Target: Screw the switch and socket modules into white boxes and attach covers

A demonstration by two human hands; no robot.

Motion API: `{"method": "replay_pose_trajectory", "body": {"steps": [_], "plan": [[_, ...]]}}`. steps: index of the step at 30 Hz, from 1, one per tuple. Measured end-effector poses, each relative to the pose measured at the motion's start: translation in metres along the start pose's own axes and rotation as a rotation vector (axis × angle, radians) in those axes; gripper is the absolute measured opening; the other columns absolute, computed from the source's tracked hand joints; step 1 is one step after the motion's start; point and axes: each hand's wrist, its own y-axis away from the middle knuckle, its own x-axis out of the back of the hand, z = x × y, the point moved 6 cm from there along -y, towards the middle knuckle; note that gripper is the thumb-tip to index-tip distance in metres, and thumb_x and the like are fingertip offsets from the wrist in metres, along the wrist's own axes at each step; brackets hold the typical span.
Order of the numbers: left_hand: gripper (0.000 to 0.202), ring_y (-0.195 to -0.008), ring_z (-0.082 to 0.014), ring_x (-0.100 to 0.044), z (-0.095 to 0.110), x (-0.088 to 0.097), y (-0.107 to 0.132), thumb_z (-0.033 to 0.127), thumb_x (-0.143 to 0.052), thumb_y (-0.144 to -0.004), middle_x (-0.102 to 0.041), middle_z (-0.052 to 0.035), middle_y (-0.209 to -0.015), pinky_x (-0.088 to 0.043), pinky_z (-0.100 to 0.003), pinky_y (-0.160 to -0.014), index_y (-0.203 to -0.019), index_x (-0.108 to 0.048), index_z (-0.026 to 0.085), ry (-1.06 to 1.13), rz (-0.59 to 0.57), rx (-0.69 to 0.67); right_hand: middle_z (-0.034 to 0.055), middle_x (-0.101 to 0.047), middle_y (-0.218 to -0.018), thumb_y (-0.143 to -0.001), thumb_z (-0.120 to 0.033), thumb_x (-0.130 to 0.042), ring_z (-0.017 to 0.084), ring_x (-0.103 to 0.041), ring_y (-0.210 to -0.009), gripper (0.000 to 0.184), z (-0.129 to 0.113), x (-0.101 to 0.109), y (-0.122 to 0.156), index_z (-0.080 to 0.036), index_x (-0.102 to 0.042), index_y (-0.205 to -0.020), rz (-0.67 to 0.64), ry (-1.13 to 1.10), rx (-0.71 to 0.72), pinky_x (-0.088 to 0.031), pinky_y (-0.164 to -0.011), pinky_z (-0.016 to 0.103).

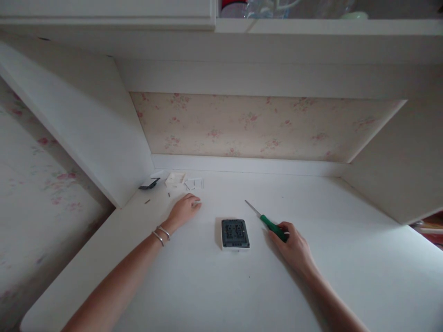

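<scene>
A square wall switch or socket (236, 234) lies on the white desk, its dark grey inner side up and a white rim below. To its right, my right hand (292, 244) is closed around the green handle of a screwdriver (273, 226); the metal shaft points up and left. My left hand (185, 208) rests on the desk at the left, beyond the switch and apart from it. Its fingers are loosely bent, with the thumb away from them and nothing visible between. Two small screws (147, 201) lie to the left of that hand.
Near the back left are a white plastic frame (176, 179), thin white pieces (195, 183) and a dark part (150, 183) by the side panel. A white shelf (294, 26) overhangs the desk (194, 286). Side panels (83, 110) bound it left and right.
</scene>
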Motion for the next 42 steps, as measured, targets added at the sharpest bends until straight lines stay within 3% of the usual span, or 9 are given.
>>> {"method": "replay_pose_trajectory", "body": {"steps": [4, 11, 14, 22, 27, 32, 35, 39, 42], "plan": [[0.028, -0.106, -0.0238, -0.056, -0.035, 0.010, -0.024, 0.028, -0.048, -0.087, -0.058, -0.0094, -0.114, -0.043, -0.034, -0.094, -0.110, -0.060, 0.016, -0.140, 0.022, 0.062, 0.0074, -0.065, -0.090, -0.077, -0.057, -0.051, 0.024, -0.061, -0.085, 0.042, 0.003, 0.001, -0.002, -0.022, -0.054, -0.101, 0.036, -0.058, -0.023, -0.045, -0.071, 0.035], [0.033, -0.118, -0.0246, -0.049, -0.051, -0.003, -0.060, 0.031, -0.036, -0.093, -0.054, -0.0133, -0.122, -0.036, -0.035, -0.100, -0.115, -0.054, 0.014, -0.287, -0.061, 0.098, 0.0064, -0.064, -0.096, -0.078, -0.057, -0.051, 0.021, -0.062, -0.079, 0.042, 0.012, 0.002, -0.002, -0.023, -0.055, -0.101, 0.060, -0.236, -0.114, -0.047, -0.066, 0.032], [0.038, -0.119, -0.0270, -0.048, -0.060, -0.008, -0.078, 0.035, -0.042, -0.090, -0.051, -0.0170, -0.125, -0.037, -0.035, -0.098, -0.119, -0.050, 0.011, -0.330, -0.134, 0.139, 0.0056, -0.064, -0.095, -0.079, -0.058, -0.050, 0.020, -0.063, -0.078, 0.041, 0.013, 0.004, -0.002, -0.023, -0.055, -0.099, 0.072, -0.273, -0.141, -0.047, -0.066, 0.031], [0.050, -0.103, -0.0281, -0.060, -0.072, -0.016, -0.110, 0.043, -0.051, -0.082, -0.061, -0.0203, -0.113, -0.044, -0.031, -0.085, -0.117, -0.054, 0.008, -0.387, -0.374, 0.165, 0.0043, -0.064, -0.089, -0.081, -0.054, -0.048, 0.019, -0.063, -0.074, 0.036, 0.013, 0.003, -0.004, -0.022, -0.055, -0.095, 0.067, -0.314, -0.139, -0.046, -0.065, 0.030], [0.056, -0.099, -0.0310, -0.062, -0.071, -0.014, -0.112, 0.052, -0.052, -0.078, -0.063, -0.0219, -0.110, -0.045, -0.033, -0.080, -0.114, -0.058, 0.009, -0.404, -0.363, 0.182, 0.0040, -0.065, -0.086, -0.083, -0.054, -0.046, 0.020, -0.062, -0.075, 0.034, 0.013, 0.003, -0.004, -0.022, -0.055, -0.093, 0.059, -0.310, -0.128, -0.046, -0.067, 0.032], [0.057, -0.097, -0.0322, -0.062, -0.063, 0.000, -0.106, 0.056, -0.054, -0.076, -0.065, -0.0208, -0.103, -0.046, -0.035, -0.080, -0.107, -0.060, 0.008, -0.390, -0.250, 0.211, 0.0046, -0.065, -0.089, -0.082, -0.055, -0.046, 0.021, -0.063, -0.077, 0.036, 0.016, 0.003, -0.004, -0.023, -0.055, -0.094, 0.068, -0.331, -0.159, -0.046, -0.069, 0.033], [0.057, -0.106, -0.0312, -0.058, -0.048, 0.011, -0.096, 0.056, -0.052, -0.078, -0.061, -0.0188, -0.113, -0.043, -0.035, -0.088, -0.111, -0.058, 0.009, -0.361, -0.151, 0.190, 0.0048, -0.065, -0.090, -0.082, -0.056, -0.046, 0.021, -0.063, -0.078, 0.037, 0.018, 0.004, -0.004, -0.023, -0.056, -0.094, 0.076, -0.347, -0.182, -0.047, -0.069, 0.033], [0.062, -0.114, -0.0260, -0.053, -0.015, 0.021, -0.071, 0.057, -0.053, -0.080, -0.055, -0.0105, -0.125, -0.039, -0.031, -0.097, -0.124, -0.051, 0.014, -0.280, -0.056, 0.096, 0.0050, -0.064, -0.091, -0.082, -0.056, -0.045, 0.020, -0.062, -0.075, 0.037, 0.020, 0.006, -0.004, -0.022, -0.056, -0.095, 0.095, -0.339, -0.191, -0.047, -0.067, 0.032], [0.061, -0.103, -0.0240, -0.058, 0.019, 0.024, -0.043, 0.054, -0.062, -0.075, -0.057, -0.0080, -0.121, -0.046, -0.031, -0.091, -0.121, -0.055, 0.014, 0.050, -0.021, -0.015, 0.0060, -0.063, -0.090, -0.084, -0.054, -0.044, 0.021, -0.061, -0.076, 0.035, 0.017, 0.013, 0.000, -0.022, -0.056, -0.093, 0.156, -0.272, -0.156, -0.048, -0.064, 0.032]]}}
